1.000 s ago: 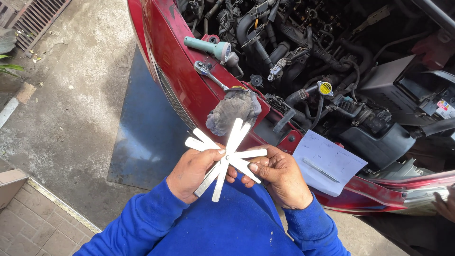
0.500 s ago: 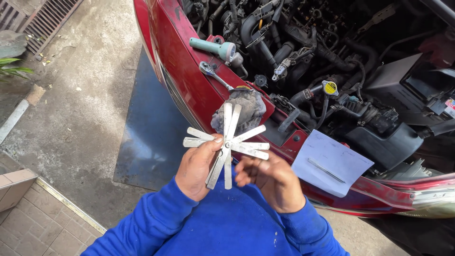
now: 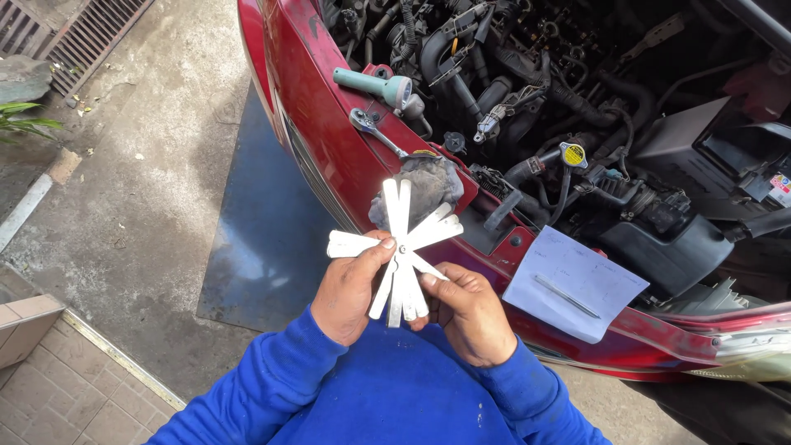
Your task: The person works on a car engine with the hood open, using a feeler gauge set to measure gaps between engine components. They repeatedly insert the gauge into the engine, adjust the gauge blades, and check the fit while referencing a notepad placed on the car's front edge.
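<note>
While both hands meet at lower centre of the frame, they hold a fanned-out feeler gauge (image 3: 401, 251) between them. Left hand (image 3: 350, 290) pinches the blades from the left side, thumb on top near the pivot. Right hand (image 3: 468, 311) grips the lower blades from the right, fingers curled closed on them. Behind the gauge, a grey rag (image 3: 424, 188) lies on the red car front (image 3: 329, 140). Upper centre: a teal flashlight (image 3: 375, 85) and a ratchet wrench (image 3: 375, 132). Right of centre: a paper sheet (image 3: 577, 284) with a pen (image 3: 567, 297) on it.
</note>
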